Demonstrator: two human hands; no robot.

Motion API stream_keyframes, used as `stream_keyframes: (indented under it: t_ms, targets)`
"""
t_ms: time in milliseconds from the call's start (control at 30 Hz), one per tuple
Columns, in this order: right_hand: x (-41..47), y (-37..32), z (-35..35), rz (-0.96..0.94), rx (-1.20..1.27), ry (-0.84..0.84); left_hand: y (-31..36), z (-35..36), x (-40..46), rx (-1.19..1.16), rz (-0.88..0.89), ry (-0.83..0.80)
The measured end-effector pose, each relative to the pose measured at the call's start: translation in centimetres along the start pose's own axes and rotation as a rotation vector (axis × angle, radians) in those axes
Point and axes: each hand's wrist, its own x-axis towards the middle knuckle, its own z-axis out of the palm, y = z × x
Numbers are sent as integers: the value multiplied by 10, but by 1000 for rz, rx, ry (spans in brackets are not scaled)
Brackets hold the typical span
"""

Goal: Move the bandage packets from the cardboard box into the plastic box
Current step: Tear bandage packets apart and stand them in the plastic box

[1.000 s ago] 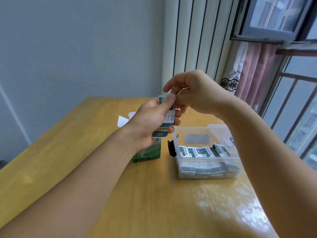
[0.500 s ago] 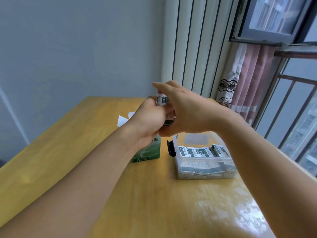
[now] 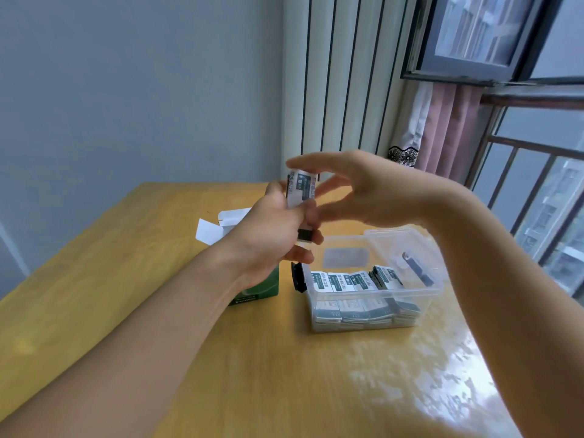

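My left hand (image 3: 278, 235) grips a small stack of white and green bandage packets (image 3: 301, 189), held upright above the table. My right hand (image 3: 363, 188) hovers just right of the stack, fingers spread and blurred, its forefinger at the stack's top edge. The green cardboard box (image 3: 259, 292) stands behind my left wrist with its white flaps (image 3: 221, 224) open. The clear plastic box (image 3: 376, 317) sits to the right, holding several rows of stacked packets (image 3: 350, 281).
A yellow wooden table (image 3: 221, 358) carries both boxes. The plastic box's lid (image 3: 407, 245) is flipped back, with a black latch (image 3: 297, 276) on its left end. A grey wall, a white radiator and a barred window surround the table's far side.
My right hand has let go of the stack's top and opened, fingers now spread to the right of it. My left hand keeps holding the packets in about the same place.
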Motion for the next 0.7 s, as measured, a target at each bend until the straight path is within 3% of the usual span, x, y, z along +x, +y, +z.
stream_keyframes:
  t_ms: [333,600,700]
  targets:
    - [0,6,-1,-37,-88,141,-12,10,0,101,12,-63]
    - [-6,14,-12,13,-89,73,-13,24,-5,211,-3,-110]
    - [-16,28,-28,81,-116,33,-9,22,-3,336,27,-50]
